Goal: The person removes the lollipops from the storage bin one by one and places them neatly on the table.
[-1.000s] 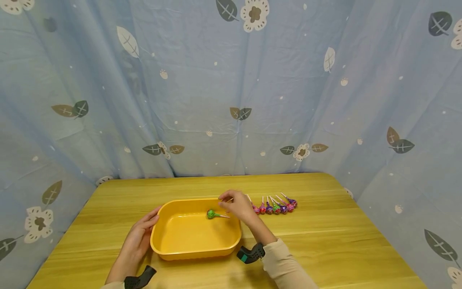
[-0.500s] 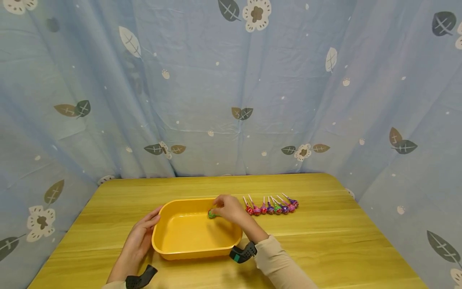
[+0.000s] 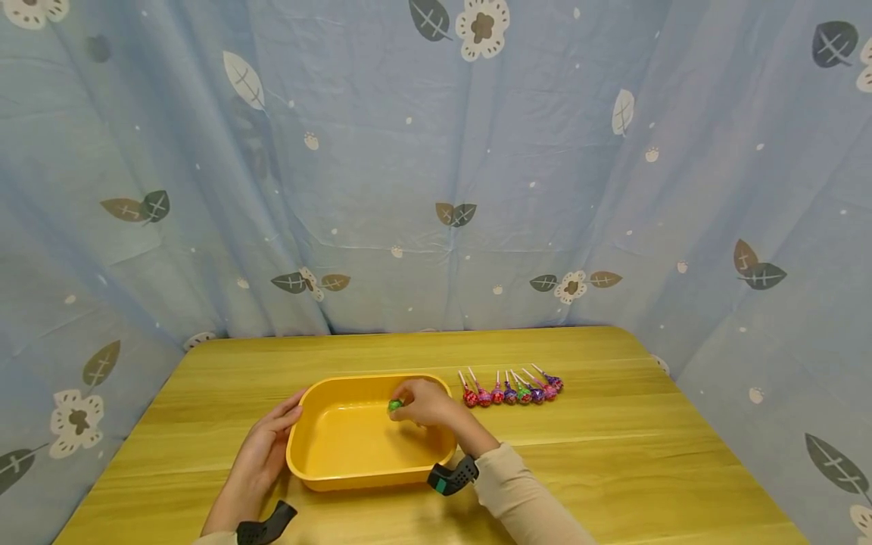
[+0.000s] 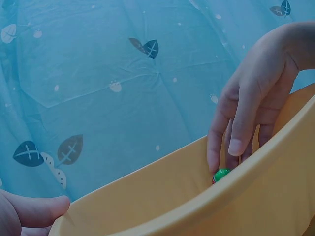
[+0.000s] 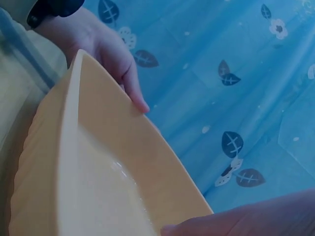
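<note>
A yellow plastic basin (image 3: 361, 446) stands on the table. My left hand (image 3: 262, 446) holds its left side, the thumb at the rim; the left wrist view shows the thumb (image 4: 47, 209) there. My right hand (image 3: 425, 405) reaches down inside the basin near its back right. At its fingertips is a green-wrapped lollipop (image 3: 394, 406), whose stick the hand hides. In the left wrist view the lollipop's green and red head (image 4: 221, 175) shows just below the right fingers, partly behind the basin wall. The right wrist view does not show the lollipop.
A row of several lollipops (image 3: 511, 396) in red, pink, purple and green wrappers lies to the right of the basin, sticks pointing back. The wooden table (image 3: 613, 462) ends at a blue patterned curtain (image 3: 409, 166) behind it.
My right hand has come from above the basin's right rim down to the green lollipop, covering its stick. The lollipop has shifted slightly left. My left hand stays on the basin.
</note>
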Action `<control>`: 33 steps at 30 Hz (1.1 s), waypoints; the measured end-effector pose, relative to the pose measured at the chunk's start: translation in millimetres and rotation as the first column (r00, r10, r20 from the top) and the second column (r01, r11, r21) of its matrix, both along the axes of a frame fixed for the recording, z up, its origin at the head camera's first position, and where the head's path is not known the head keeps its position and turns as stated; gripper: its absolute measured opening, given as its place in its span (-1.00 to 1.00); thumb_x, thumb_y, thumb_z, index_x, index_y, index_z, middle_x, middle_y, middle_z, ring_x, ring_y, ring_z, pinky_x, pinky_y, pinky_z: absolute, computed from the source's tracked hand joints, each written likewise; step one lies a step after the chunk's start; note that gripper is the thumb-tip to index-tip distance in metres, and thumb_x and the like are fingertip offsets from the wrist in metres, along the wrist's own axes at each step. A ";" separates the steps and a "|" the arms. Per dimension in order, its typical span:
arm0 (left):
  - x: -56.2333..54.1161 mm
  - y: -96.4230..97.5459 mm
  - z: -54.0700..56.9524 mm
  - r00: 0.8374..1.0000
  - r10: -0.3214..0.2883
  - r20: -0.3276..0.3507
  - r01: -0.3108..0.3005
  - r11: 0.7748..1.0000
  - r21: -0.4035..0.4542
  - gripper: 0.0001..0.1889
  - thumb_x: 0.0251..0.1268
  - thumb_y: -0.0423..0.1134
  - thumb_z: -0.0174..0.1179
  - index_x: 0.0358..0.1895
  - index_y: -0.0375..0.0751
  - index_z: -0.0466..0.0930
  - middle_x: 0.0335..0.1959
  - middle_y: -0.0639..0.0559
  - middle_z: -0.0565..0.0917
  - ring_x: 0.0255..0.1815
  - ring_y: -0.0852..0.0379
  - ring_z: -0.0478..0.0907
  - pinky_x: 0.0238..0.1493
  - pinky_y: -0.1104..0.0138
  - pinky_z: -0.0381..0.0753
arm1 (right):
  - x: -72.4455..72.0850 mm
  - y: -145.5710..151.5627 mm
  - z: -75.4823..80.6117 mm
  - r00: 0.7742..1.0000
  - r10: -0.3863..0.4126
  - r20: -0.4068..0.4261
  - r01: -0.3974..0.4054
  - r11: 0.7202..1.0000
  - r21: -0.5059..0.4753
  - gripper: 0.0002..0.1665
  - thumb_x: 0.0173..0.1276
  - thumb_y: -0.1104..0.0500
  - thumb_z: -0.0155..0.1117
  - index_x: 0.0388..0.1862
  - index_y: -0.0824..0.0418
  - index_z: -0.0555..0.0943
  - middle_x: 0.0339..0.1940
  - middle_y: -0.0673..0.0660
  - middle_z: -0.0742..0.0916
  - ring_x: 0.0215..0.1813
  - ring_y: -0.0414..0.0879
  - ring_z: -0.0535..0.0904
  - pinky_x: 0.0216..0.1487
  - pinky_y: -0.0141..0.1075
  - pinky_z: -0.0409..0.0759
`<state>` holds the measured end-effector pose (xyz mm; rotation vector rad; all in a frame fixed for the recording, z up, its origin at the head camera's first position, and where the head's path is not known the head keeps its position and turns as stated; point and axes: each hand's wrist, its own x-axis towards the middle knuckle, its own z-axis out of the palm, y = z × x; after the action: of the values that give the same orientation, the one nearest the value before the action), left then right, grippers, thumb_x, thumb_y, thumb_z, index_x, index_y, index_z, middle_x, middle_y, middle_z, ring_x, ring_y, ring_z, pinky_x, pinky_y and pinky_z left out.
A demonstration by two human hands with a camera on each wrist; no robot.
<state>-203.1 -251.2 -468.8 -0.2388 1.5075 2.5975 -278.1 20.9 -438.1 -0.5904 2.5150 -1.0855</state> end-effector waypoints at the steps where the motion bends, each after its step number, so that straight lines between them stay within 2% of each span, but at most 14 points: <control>1: 0.0 0.1 -0.1 1.000 -0.001 -0.004 0.001 1.000 -0.003 -0.70 0.50 -0.31 0.00 -0.13 0.24 0.66 -0.05 0.35 0.63 0.10 0.30 0.51 0.22 0.36 0.41 | -0.2 -0.5 -0.6 1.000 0.009 0.002 -0.009 1.000 -0.008 -0.66 0.22 0.18 0.43 -0.05 0.24 0.62 -0.32 0.05 0.65 -0.61 -0.11 0.46 -0.59 -0.37 0.44; 5: -0.2 -0.5 -0.5 1.000 0.000 0.004 0.000 1.000 0.000 -0.72 0.50 -0.30 0.01 -0.11 0.23 0.65 -0.04 0.35 0.62 0.13 0.30 0.49 0.25 0.35 0.39 | -0.4 -4.0 -2.6 0.999 0.023 0.029 -0.022 0.999 -0.033 -0.68 0.23 0.22 0.41 -0.05 0.25 0.59 -0.37 0.08 0.65 -0.67 -0.10 0.41 -0.60 -0.36 0.39; 9: -0.4 -2.0 -0.7 1.000 0.009 0.029 -0.008 1.000 -0.003 -0.74 0.49 -0.29 0.03 0.05 0.18 0.57 -0.04 0.35 0.62 0.15 0.28 0.48 0.27 0.33 0.37 | 0.1 -9.0 -4.9 0.998 -0.005 0.061 0.009 0.998 -0.067 -0.74 0.22 0.29 0.41 -0.12 0.24 0.58 -0.43 0.07 0.60 -0.64 -0.08 0.45 -0.62 -0.30 0.46; 12: -0.5 -2.4 -1.0 0.999 0.011 0.032 -0.011 1.000 -0.011 -0.72 0.49 -0.28 0.03 0.14 0.14 0.51 -0.03 0.34 0.61 0.15 0.27 0.48 0.27 0.32 0.37 | 0.6 -12.9 -8.5 0.998 -0.028 0.056 0.032 0.997 -0.071 -0.77 0.16 0.36 0.43 -0.22 0.24 0.59 -0.46 0.05 0.59 -0.58 -0.10 0.52 -0.58 -0.30 0.54; 16: -0.5 -1.5 -1.1 1.000 0.004 0.018 -0.004 1.000 -0.006 -0.75 0.50 -0.29 0.01 0.05 0.16 0.55 -0.02 0.34 0.61 0.16 0.27 0.47 0.27 0.32 0.37 | 2.0 -15.8 -12.4 0.999 -0.036 0.034 0.038 0.997 -0.062 -0.78 0.10 0.42 0.44 -0.32 0.24 0.60 -0.49 0.03 0.60 -0.57 -0.14 0.52 -0.58 -0.35 0.53; 20: -0.4 -1.1 -0.8 1.000 0.000 0.014 0.000 1.000 0.002 -0.76 0.50 -0.29 0.01 -0.01 0.18 0.57 -0.02 0.34 0.61 0.17 0.26 0.47 0.28 0.32 0.36 | 3.9 -15.7 -11.9 0.999 -0.034 0.038 0.037 0.996 -0.077 -0.80 0.12 0.43 0.42 -0.34 0.23 0.60 -0.47 0.02 0.60 -0.54 -0.16 0.50 -0.58 -0.38 0.50; 24: -0.5 -1.0 -0.6 1.000 0.000 0.015 0.000 1.000 -0.005 -0.74 0.50 -0.29 0.02 0.09 0.15 0.52 -0.02 0.34 0.61 0.17 0.25 0.46 0.28 0.31 0.37 | 5.6 -13.6 -10.0 0.994 -0.029 0.104 0.045 0.987 -0.154 -0.83 0.15 0.45 0.39 -0.31 0.29 0.60 -0.45 0.08 0.62 -0.48 -0.09 0.56 -0.50 -0.32 0.55; 28: -0.5 -0.7 -0.5 1.000 -0.001 0.014 0.001 1.000 -0.008 -0.73 0.50 -0.29 0.01 0.12 0.13 0.50 -0.02 0.34 0.60 0.17 0.26 0.47 0.28 0.31 0.36 | 5.8 -11.8 -9.2 0.970 -0.019 0.240 0.091 0.951 -0.295 -0.83 0.18 0.52 0.31 -0.25 0.41 0.58 -0.43 0.20 0.60 -0.41 0.12 0.66 -0.38 -0.18 0.68; 30: -0.5 -0.7 -0.5 1.000 -0.001 0.013 0.001 1.000 -0.010 -0.73 0.50 -0.29 0.01 0.13 0.13 0.49 -0.01 0.34 0.60 0.17 0.26 0.46 0.28 0.32 0.36 | 5.0 -11.1 -9.6 0.956 -0.014 0.292 0.118 0.932 -0.342 -0.83 0.19 0.52 0.29 -0.23 0.43 0.57 -0.41 0.23 0.60 -0.39 0.16 0.67 -0.35 -0.15 0.70; 33: -0.5 -0.9 -0.2 1.000 -0.002 0.018 0.002 1.000 -0.011 -0.69 0.50 -0.28 0.01 0.20 0.11 0.45 -0.01 0.35 0.60 0.19 0.26 0.45 0.29 0.31 0.35 | 5.1 -9.3 -8.3 0.949 -0.006 0.314 0.130 0.917 -0.378 -0.80 0.22 0.48 0.29 -0.17 0.43 0.57 -0.39 0.23 0.61 -0.36 0.19 0.68 -0.32 -0.14 0.70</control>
<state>-203.6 -252.1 -469.0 -0.2611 1.5157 2.5786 -273.0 11.6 -446.5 -0.3938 2.0730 -1.5967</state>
